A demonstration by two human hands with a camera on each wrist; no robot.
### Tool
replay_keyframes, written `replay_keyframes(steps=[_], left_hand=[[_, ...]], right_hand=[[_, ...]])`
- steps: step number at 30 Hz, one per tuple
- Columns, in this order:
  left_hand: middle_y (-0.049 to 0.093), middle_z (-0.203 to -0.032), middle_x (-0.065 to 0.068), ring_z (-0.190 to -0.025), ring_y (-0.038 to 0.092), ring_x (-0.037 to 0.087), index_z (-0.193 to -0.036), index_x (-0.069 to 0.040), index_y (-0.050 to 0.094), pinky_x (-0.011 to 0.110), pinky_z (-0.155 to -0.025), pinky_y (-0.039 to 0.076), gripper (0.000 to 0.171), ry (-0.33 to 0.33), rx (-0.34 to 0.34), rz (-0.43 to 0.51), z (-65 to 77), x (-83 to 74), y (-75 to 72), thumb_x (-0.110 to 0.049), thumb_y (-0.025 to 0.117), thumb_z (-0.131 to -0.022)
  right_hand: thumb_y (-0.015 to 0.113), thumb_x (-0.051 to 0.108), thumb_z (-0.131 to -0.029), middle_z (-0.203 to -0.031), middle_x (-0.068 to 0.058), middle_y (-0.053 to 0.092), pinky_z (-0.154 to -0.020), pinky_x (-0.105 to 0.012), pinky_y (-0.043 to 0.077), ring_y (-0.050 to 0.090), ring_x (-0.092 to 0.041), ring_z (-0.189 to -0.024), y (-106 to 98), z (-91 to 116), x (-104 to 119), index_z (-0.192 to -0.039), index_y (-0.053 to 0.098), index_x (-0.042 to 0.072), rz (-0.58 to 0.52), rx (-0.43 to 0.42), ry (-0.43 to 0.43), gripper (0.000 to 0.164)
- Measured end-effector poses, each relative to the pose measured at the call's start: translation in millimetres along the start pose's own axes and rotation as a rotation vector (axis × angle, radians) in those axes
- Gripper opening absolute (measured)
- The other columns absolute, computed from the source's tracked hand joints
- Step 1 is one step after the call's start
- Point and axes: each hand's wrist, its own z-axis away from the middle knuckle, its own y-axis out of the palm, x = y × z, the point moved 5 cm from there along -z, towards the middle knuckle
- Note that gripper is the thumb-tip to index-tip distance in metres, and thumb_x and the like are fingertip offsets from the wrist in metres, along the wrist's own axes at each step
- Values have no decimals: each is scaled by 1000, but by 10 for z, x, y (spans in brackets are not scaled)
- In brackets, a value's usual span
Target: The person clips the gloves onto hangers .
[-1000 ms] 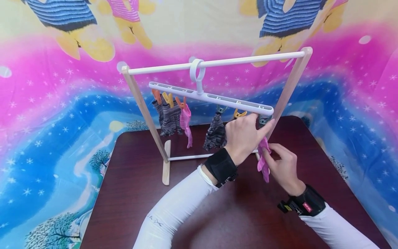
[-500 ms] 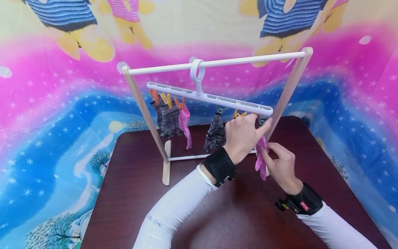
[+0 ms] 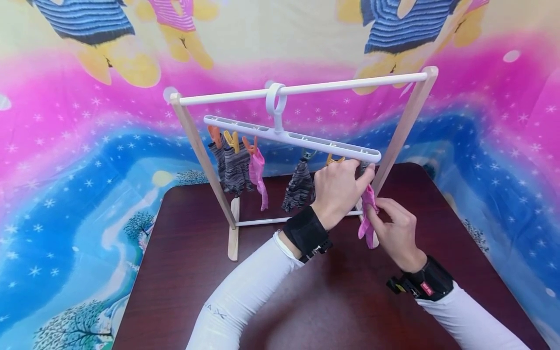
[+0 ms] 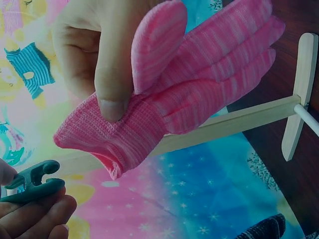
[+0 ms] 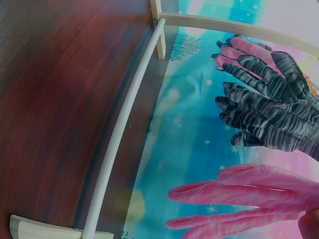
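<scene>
At the right end of the white hanger [image 3: 323,145], my left hand [image 3: 339,189] pinches a dark green clothespin [image 4: 42,184], whose jaws stand apart in the left wrist view. Just below it, my right hand [image 3: 398,236] holds a pink knit glove [image 4: 199,74] by its cuff, thumb across the ribbing, glove fingers pointing down. The cuff edge is close to the clothespin's jaws. In the right wrist view, the same pink glove [image 5: 249,191] shows beside a fingertip at the lower right. My left hand partly hides a yellow clothespin [image 3: 335,159].
The hanger's ring [image 3: 276,99] loops over the rack's top rod [image 3: 350,85]. Orange and yellow clothespins [image 3: 232,141] hold dark striped gloves [image 3: 237,170] and another pink glove [image 3: 257,177] at left. One more dark striped glove [image 3: 298,187] hangs mid-hanger. The rack stands on a dark table [image 3: 183,272].
The hanger has shifted slightly left with its hanging gloves. Both hands have moved a little left with it, and the held pink glove has come slightly up towards the clothespin.
</scene>
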Motion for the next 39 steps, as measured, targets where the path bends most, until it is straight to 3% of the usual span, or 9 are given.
replay_keyframes(steps=[6,15,23,39], left_hand=[[44,-53,-6,-47,42,8,-67,-21,58,21,-45,25,40,-6,4,6,-4,18,-7,-44,58,-100],[42,-54,-6,-47,39,8,-66,-21,56,21,-44,23,41,-15,12,25,-4,35,-21,-43,57,-100],[47,-56,-7,-51,46,8,-65,-22,57,24,-46,31,40,-15,-5,2,-9,31,-10,-43,57,-100],[47,-55,-8,-52,49,8,-64,-22,56,24,-46,32,41,-8,-11,4,28,10,12,-43,57,-100]], right_hand=[[76,-9,-77,-87,-21,73,-94,-4,42,62,-1,-88,34,-42,38,-95,75,-4,-12,-1,-35,19],[75,-6,-79,-83,-21,71,-92,-3,42,62,-22,-78,69,-132,123,-94,74,-5,-3,6,-69,15],[71,-5,-81,-82,-19,71,-88,-5,42,61,-22,-75,75,-206,179,-92,73,-5,-20,1,-111,11],[69,-3,-82,-82,-20,72,-90,-4,42,63,-27,-74,59,-257,210,-92,74,-5,-21,-25,-104,11]])
